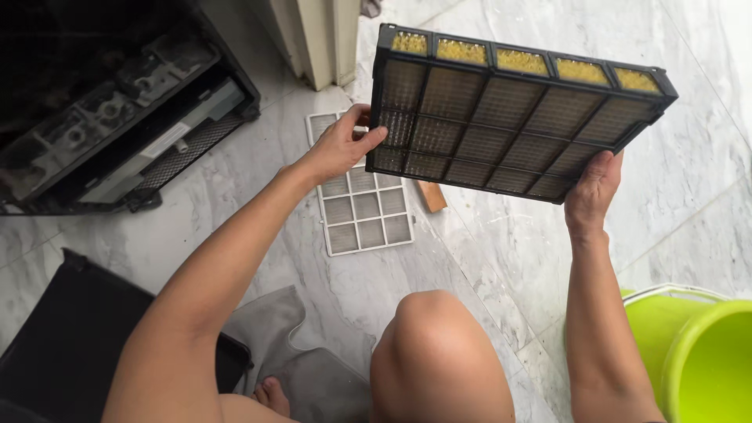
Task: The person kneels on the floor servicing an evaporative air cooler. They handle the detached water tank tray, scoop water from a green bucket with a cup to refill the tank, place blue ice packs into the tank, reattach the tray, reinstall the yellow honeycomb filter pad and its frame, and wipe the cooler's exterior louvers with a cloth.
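Black-framed filter panel [509,117] held tilted in air, left hand [341,145] pinching its left edge, right hand [593,188] gripping bottom corner; open marble floor [501,235] below, white mesh screen [362,205] lying beneath.

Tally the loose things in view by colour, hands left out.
Black: 2, the held filter frame and the panel on the floor
White: 1, the mesh filter
Green: 1, the bucket
Grey: 1, the cloth
Brown: 1, the small block
Total: 6
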Motion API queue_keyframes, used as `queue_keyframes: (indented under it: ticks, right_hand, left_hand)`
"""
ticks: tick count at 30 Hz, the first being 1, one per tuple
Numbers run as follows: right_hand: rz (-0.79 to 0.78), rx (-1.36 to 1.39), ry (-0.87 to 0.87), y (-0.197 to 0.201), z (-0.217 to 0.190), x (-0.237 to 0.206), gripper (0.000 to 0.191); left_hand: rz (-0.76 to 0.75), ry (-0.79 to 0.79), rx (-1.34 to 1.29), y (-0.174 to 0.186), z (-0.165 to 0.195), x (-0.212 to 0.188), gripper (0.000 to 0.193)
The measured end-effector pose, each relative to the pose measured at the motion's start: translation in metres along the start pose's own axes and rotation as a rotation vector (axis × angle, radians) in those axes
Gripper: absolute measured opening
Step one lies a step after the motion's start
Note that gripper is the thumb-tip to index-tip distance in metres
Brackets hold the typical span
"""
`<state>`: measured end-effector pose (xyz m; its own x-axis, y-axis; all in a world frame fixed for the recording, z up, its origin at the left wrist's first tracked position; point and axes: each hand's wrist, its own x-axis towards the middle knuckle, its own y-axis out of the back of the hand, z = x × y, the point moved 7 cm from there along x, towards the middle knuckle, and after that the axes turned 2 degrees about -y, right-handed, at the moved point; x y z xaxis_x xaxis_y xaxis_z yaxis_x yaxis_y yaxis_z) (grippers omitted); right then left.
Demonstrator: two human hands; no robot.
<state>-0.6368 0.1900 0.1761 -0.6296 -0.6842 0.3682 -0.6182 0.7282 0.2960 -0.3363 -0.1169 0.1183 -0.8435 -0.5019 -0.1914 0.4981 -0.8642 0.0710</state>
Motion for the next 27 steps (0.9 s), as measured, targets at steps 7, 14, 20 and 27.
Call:
queue_keyframes:
  ticks: [7, 14, 20, 27]
  right_hand:
    - [-0.439, 0.2, -0.146, -0.153, -0.016, 0.028, 0.05]
    - [-0.523, 0.554, -0.106, -0.261, -0.072, 0.047, 0.035]
    - [-0.649, 0.285, 0.368, -0.294, -0.277, 0.037, 0.055]
    - [-0.855, -0.624, 1.255, -0.399, -0.448, -0.069, 0.067]
  left_hand:
    - [0.29, -0.204, 0.094, 0.122, 0.013, -0.138, 0.069]
    - [0.481, -0.192, 0.059, 0.169, 0.001, -0.256, 0.069]
    - [0.628, -0.279, -0.024, 0.184, 0.011, -0.357, 0.121]
    - [0.514, -0.61, 0.039, 0.156, 0.073, -0.358, 0.115]
